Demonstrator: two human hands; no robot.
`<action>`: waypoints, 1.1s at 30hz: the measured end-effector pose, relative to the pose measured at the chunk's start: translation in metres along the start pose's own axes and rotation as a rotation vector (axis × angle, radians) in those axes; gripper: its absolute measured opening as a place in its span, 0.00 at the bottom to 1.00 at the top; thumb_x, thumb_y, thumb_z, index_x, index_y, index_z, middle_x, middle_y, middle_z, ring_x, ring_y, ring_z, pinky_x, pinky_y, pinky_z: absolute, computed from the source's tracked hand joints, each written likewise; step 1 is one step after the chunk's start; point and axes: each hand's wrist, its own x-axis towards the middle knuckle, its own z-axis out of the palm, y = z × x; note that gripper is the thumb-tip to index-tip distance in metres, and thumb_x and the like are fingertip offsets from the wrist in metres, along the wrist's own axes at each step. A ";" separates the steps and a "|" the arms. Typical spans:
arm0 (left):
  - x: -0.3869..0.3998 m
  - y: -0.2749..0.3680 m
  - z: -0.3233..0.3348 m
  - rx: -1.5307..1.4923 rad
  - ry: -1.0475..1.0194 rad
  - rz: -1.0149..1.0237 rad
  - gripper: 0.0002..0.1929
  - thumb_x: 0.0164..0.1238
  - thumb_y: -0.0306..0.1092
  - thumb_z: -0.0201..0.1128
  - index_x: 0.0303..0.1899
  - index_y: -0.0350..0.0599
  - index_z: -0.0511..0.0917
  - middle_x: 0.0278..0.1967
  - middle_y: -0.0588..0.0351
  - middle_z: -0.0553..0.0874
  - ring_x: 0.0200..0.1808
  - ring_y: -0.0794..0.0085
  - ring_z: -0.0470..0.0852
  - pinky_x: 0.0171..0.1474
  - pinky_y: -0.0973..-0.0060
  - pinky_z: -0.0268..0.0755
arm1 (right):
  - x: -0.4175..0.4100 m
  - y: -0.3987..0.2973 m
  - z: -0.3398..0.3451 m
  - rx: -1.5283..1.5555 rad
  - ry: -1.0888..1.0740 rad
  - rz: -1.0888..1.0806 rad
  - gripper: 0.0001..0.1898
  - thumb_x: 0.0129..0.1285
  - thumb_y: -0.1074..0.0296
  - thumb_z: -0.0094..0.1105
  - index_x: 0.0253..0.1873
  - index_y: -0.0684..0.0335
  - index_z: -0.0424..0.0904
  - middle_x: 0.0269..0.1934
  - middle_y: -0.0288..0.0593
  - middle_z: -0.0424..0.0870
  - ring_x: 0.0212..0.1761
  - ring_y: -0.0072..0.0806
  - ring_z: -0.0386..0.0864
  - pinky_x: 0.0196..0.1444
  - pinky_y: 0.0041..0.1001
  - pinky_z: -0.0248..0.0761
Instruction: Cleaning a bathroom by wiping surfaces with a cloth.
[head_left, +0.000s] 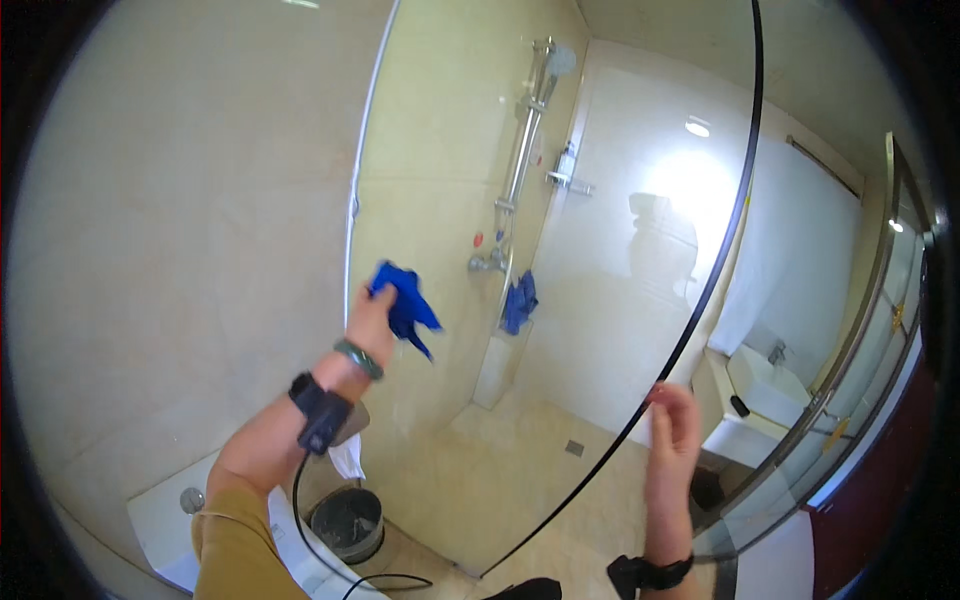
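Observation:
My left hand (373, 319) is shut on a blue cloth (409, 300), raised in front of the glass shower panel (427, 420) close to its upright edge by the tiled wall. The cloth hangs from my fingers and thumb. My right hand (673, 420) is at the black-edged side of the glass, fingertips curled at the black edge strip (712, 289); whether they grip it is not plain. Behind the glass, a darker blue cloth (519, 304) hangs below the chrome shower mixer (489, 262), possibly a reflection or a second cloth.
A grey waste bin (347, 525) stands on the floor beside a white toilet (289, 536), lower left. A shower rail (525, 150) and a shelf with a bottle (567, 161) are beyond the glass. A white washbasin (765, 386) and a metal-framed glass door (847, 330) are at right.

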 end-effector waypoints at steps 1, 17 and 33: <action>0.022 0.018 0.010 -0.102 0.109 0.116 0.11 0.67 0.31 0.52 0.48 0.42 0.68 0.36 0.58 0.78 0.32 0.74 0.76 0.37 0.76 0.71 | 0.012 -0.002 -0.010 -0.063 0.129 -0.089 0.14 0.64 0.75 0.48 0.54 0.66 0.67 0.47 0.38 0.71 0.50 0.24 0.69 0.55 0.23 0.61; 0.193 0.065 0.113 0.740 0.698 0.217 0.23 0.66 0.44 0.46 0.63 0.61 0.61 0.66 0.52 0.55 0.65 0.49 0.55 0.61 0.49 0.54 | 0.062 0.053 0.003 0.241 0.035 0.299 0.20 0.70 0.50 0.38 0.53 0.62 0.66 0.50 0.46 0.74 0.51 0.33 0.74 0.50 0.32 0.67; -0.017 0.067 0.361 0.853 -0.173 1.508 0.18 0.58 0.35 0.51 0.51 0.55 0.73 0.61 0.50 0.66 0.64 0.49 0.57 0.62 0.46 0.47 | 0.064 0.053 0.004 0.224 0.013 0.309 0.18 0.70 0.49 0.39 0.38 0.60 0.67 0.33 0.43 0.79 0.36 0.31 0.80 0.41 0.29 0.73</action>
